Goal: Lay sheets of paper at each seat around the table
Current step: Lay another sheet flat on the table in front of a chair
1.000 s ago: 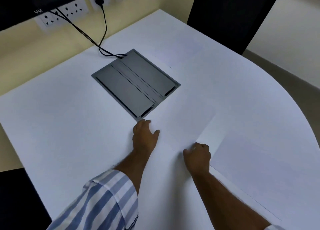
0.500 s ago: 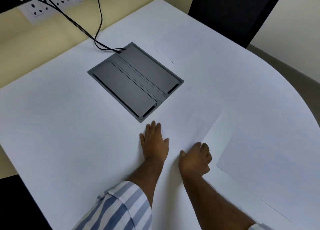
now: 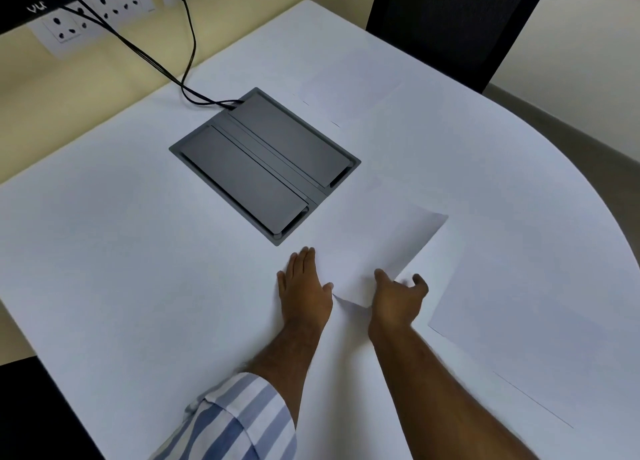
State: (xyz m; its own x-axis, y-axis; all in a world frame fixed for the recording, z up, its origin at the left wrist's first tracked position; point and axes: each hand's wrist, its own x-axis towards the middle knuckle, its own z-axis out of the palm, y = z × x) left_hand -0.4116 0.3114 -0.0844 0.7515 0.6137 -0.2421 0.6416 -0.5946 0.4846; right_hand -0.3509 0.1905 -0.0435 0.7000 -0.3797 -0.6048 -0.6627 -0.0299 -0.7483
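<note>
A white sheet of paper (image 3: 381,244) lies in front of me on the white table (image 3: 121,269), with its near edge raised off the surface. My right hand (image 3: 398,300) pinches that raised edge between thumb and fingers. My left hand (image 3: 304,286) rests flat, palm down, just left of the sheet, fingers together and holding nothing. A second sheet (image 3: 536,321) lies flat to the right near the curved table edge. A third sheet (image 3: 349,88) lies at the far side in front of a black chair (image 3: 450,19).
A grey cable box (image 3: 263,165) is set into the table beyond my hands, with black cables (image 3: 166,68) running to wall sockets (image 3: 69,26). The table edge curves away on the right; floor shows beyond it.
My right hand went from a closed fist on the paper to pinching the sheet and raising its near edge. My left hand spread flat and slid slightly right.
</note>
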